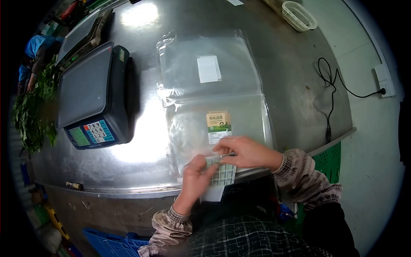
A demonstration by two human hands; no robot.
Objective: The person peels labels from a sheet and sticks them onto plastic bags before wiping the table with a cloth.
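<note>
My left hand is closed on the left edge of a sheet of small green and white stickers, above the table's front edge. White paper hangs below the sheet. My right hand reaches over the sheet's top edge, its fingers bent and pressed together; whether a sticker is between them is too small to tell. Just beyond lies a clear plastic bag with a green and beige printed label. Farther back, another clear bag has white paper on it.
A digital scale stands on the left of the metal table, a second scale behind it. Leafy greens and a person in blue are far left. A white basket and black cable lie right.
</note>
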